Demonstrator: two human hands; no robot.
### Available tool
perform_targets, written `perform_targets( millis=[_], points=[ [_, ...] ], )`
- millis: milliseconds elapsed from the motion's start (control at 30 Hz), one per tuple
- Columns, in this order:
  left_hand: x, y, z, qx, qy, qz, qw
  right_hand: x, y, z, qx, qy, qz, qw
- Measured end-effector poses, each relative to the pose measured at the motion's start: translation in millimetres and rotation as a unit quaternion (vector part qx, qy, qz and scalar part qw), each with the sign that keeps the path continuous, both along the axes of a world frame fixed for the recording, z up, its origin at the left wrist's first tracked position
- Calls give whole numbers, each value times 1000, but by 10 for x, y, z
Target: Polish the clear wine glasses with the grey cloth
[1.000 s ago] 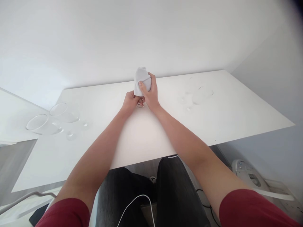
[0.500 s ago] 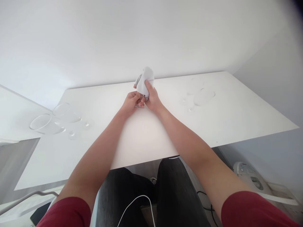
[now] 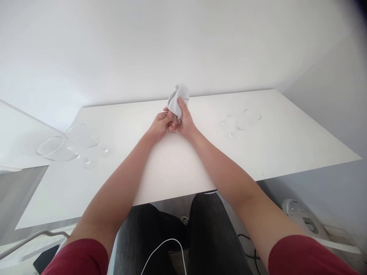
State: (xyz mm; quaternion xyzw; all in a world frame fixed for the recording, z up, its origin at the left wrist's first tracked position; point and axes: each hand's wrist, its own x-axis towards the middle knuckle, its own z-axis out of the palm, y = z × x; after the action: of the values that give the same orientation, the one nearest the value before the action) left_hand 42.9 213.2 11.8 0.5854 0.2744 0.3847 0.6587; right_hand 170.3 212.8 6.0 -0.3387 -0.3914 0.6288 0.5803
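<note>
Near the table's far edge, my two hands meet around a clear glass (image 3: 171, 131), mostly hidden by fingers and fabric. My left hand (image 3: 160, 124) is closed on the lower part of the glass, whose curved edge shows below the fingers. A light grey-white cloth (image 3: 180, 95) is draped over the upper part. My right hand (image 3: 185, 118) grips the cloth against the glass, its thumb lying on the fabric.
Two clear glasses (image 3: 50, 149) stand at the left of the white table (image 3: 172, 172), small round clear shapes (image 3: 87, 162) beside them. Another faint clear glass (image 3: 248, 119) is at the right. A wall rises behind. A white cable (image 3: 172, 240) hangs over my lap.
The cloth has shifted slightly to the right and looks more bunched around the glass. Both hands keep their hold, moved only slightly.
</note>
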Motion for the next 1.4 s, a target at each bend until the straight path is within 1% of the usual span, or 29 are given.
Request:
perform_targets(
  millis=[33, 67, 167, 200, 233, 300, 400, 433, 467, 500, 533, 567, 633, 667, 700, 733, 867, 933, 1000, 1067, 1133, 1200, 1233, 1300, 1400],
  points=[
    [2, 11, -9, -3, -1, 7, 1000, -12, -1, -11, 5, -7, -3, 1000],
    [6, 23, -25, -2, -1, 21, 1000, -28, -7, -24, 15, -18, -23, 999],
    [27, 47, -82, 6, 2, 61, 998, -70, -55, -44, 38, -51, -120, 991],
    [32, 47, -92, 11, 5, 64, 998, -73, -74, -39, 38, -56, -139, 988],
    [34, 44, -96, 14, 6, 62, 998, -66, -89, -27, 37, -53, -143, 988],
    [25, 30, -82, 9, 6, 32, 999, -24, -100, 12, 32, -26, -118, 992],
    [-8, 19, -47, -39, 8, -50, 998, 63, -64, 58, 38, 46, -65, 996],
    [-16, 23, -43, -50, 5, -68, 996, 77, -47, 58, 45, 61, -46, 996],
    [-20, 32, -47, -52, 0, -72, 996, 78, -31, 48, 50, 61, -29, 996],
    [-18, 44, -58, -45, -6, -59, 997, 64, -20, 31, 51, 45, -19, 997],
    [-11, 57, -75, -30, -12, -31, 999, 37, -15, 8, 45, 16, -19, 999],
    [0, 71, -95, -12, -16, 4, 1000, 3, -16, -15, 35, -21, -31, 999],
    [27, 91, -129, 21, -14, 70, 997, -63, -32, -53, 18, -79, -79, 994],
    [38, 95, -139, 33, -9, 90, 995, -83, -42, -63, 18, -90, -96, 991],
    [45, 96, -140, 42, -4, 101, 994, -88, -51, -68, 24, -87, -98, 991],
    [48, 93, -135, 47, -2, 105, 993, -80, -57, -68, 33, -74, -82, 993],
    [36, 73, -90, 52, -6, 107, 993, 24, -40, -51, 55, -2, 18, 998],
    [35, 71, -84, 57, -13, 114, 992, 63, -22, -32, 50, 14, 29, 998],
    [36, 69, -91, 58, -16, 112, 992, 80, -15, -1, 46, 19, 14, 999],
    [29, 62, -94, 37, -5, 71, 997, 90, -27, 38, 54, 23, -18, 998],
    [9, 46, -81, -2, 10, 2, 1000, 106, -50, 71, 72, 21, -42, 996],
    [-20, 26, -57, -35, 16, -58, 998, 125, -76, 92, 90, 18, -48, 995],
    [-32, 18, -45, -39, 14, -70, 997, 132, -86, 97, 97, 19, -44, 994],
    [-41, 7, -33, -23, 11, -61, 998, 134, -99, 101, 105, 28, -36, 993],
    [-19, 14, -50, 28, 16, 6, 999, 100, -104, 99, 87, 35, -18, 995]
  ],
)
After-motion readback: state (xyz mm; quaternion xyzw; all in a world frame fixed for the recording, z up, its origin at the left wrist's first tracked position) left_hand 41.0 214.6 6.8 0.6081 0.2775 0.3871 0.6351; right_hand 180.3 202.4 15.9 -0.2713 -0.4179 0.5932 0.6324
